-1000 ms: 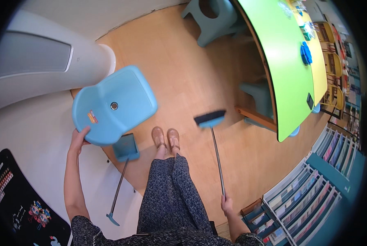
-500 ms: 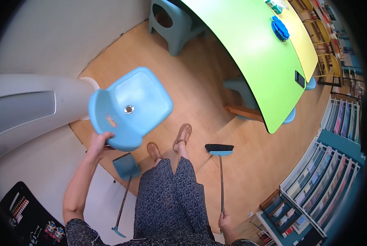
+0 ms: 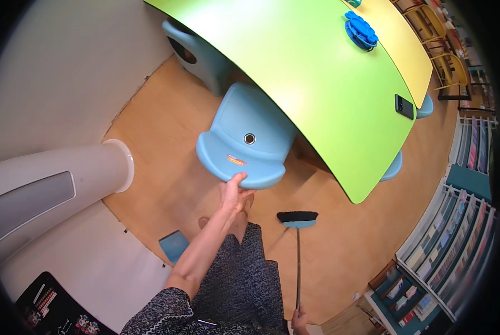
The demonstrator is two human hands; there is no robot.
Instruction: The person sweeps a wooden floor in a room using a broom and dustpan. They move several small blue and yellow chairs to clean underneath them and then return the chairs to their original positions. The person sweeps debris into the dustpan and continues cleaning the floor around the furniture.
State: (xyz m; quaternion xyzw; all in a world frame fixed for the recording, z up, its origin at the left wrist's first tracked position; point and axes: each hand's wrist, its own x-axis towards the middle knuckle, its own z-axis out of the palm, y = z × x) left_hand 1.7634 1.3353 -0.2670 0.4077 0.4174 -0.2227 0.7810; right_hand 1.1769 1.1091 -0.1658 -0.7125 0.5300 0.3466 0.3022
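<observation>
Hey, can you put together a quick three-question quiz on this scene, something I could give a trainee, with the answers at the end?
1. Multiple choice: what does the left hand hold?
A) a dustpan
B) a blue chair
C) a yellow chair

2. True or false: the right hand grips the broom by its bristles.

3. Short answer: what colour is the tabletop directly under the black phone?

Key:
1. B; the fingers are on its backrest.
2. False; the right hand is on the handle, at the end away from the bristles.
3. Green.
</observation>
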